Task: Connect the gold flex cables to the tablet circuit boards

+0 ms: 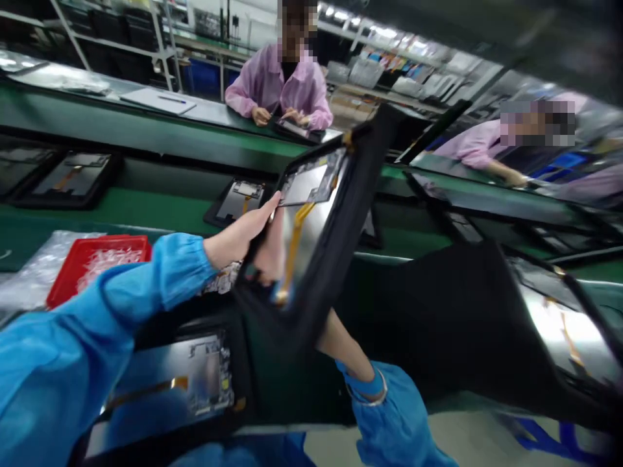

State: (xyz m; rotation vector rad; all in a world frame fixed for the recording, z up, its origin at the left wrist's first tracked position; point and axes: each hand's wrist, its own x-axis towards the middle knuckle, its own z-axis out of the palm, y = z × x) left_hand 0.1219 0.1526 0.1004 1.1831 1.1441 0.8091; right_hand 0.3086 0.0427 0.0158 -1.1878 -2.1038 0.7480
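Two hands hold one black-framed tablet panel (two co-workers beyond).

The display panel I'm holding has a black frame, a silver back and an orange-yellow flex ribbon. Left of the panel, a red tray holds white packing, and my sleeve is bright blue. Beyond the panel, the conveyor belt is green and a co-worker's smock is pale pink.
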